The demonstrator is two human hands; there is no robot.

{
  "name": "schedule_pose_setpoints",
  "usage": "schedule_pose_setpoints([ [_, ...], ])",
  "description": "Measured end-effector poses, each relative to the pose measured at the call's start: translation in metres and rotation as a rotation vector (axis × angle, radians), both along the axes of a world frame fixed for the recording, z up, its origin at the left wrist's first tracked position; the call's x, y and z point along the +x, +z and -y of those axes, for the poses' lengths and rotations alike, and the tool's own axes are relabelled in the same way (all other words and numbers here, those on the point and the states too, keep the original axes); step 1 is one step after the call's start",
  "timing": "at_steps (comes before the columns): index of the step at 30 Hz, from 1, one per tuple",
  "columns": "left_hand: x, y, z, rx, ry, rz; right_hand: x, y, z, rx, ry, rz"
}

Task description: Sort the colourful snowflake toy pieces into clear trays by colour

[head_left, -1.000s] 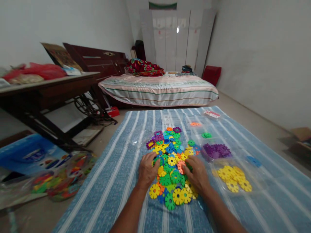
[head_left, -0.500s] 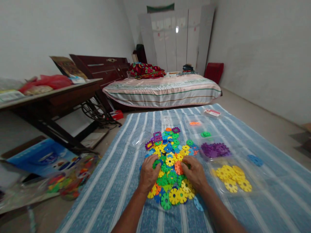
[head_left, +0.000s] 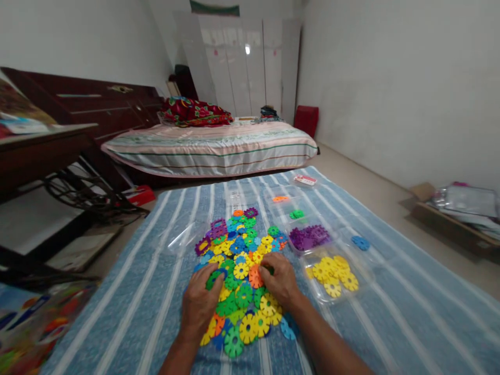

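Note:
A heap of notched plastic flower discs (head_left: 244, 295) in green, yellow, blue and orange, with purple pieces at its far left, lies on a striped cloth. At the heap's left side, my left hand (head_left: 200, 298) has thumb and forefinger curled about a green disc (head_left: 213, 279). My right hand (head_left: 280, 279) rests at the right side, its fingers bent inward around a partly hidden green disc (head_left: 269, 269). An orange disc (head_left: 255, 276) lies just by its fingertips. Clear trays at the right hold yellow discs (head_left: 332, 273) and purple pieces (head_left: 310, 237).
Farther trays hold a green disc (head_left: 297, 214) and an orange one (head_left: 280, 199). A loose blue disc (head_left: 360, 242) lies on the cloth (head_left: 406, 291) at right. Clear plastic (head_left: 182, 237) lies left of the heap. Beyond stands a bed (head_left: 219, 151); a cardboard box (head_left: 449, 221) sits at right.
The view has turned right, so everything sits farther left and the cardboard box has appeared. My left hand has shifted slightly toward me; my right hand stays beside the orange disc.

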State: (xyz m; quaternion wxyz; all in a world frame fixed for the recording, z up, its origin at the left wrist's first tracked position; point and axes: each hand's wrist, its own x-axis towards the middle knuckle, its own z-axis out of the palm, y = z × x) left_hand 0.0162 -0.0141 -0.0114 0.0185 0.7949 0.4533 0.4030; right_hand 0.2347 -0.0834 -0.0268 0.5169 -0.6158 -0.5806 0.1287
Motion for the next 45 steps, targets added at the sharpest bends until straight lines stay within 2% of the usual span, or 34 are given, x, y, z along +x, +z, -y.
schedule_pose_setpoints([
  [7, -0.002, 0.002, 0.000, -0.026, -0.005, 0.066, 0.000, 0.002, 0.001, -0.002, -0.001, 0.027],
  [16, 0.002, 0.015, 0.014, -0.097, -0.066, 0.231, 0.003, 0.006, 0.010, -0.005, 0.041, 0.068],
  [22, 0.005, 0.024, 0.020, -0.110, -0.119, 0.302, -0.006, 0.010, 0.021, 0.152, -0.050, 0.267],
  [27, 0.016, 0.036, 0.034, -0.173, -0.221, 0.303, -0.027, 0.022, 0.029, 0.249, 0.021, 0.362],
  [34, 0.032, 0.046, 0.056, -0.304, -0.373, 0.270, -0.040, 0.033, 0.038, 0.167, 0.039, 0.398],
  [37, 0.032, 0.045, 0.056, -0.269, -0.329, 0.277, -0.027, 0.042, 0.049, 0.182, 0.020, 0.376],
  [40, 0.025, 0.041, 0.047, -0.201, -0.198, 0.304, 0.008, 0.059, 0.064, 0.226, -0.070, 0.436],
  [42, 0.017, 0.036, 0.037, -0.150, -0.094, 0.333, 0.045, 0.072, 0.074, 0.245, -0.197, 0.526],
  [45, 0.005, 0.027, 0.022, -0.083, 0.031, 0.362, 0.110, 0.087, 0.090, 0.198, -0.486, 0.756],
])
